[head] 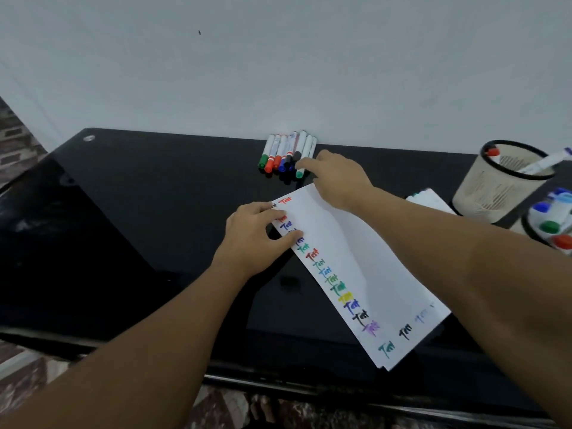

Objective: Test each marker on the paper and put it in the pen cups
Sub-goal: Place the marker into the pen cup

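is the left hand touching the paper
Touching. The head view shows the left hand resting on the paper's upper left edge, fingers and thumb overlapping the sheet.

Left hand (255,235) rests flat on the upper left edge of the white paper (356,258), which lies tilted on the black glass table (139,227) and bears a column of coloured test marks. Right hand (335,178) reaches the row of markers (286,153) by the wall, fingertips at the teal-capped marker (299,173). Two mesh pen cups (501,181) at right hold markers.
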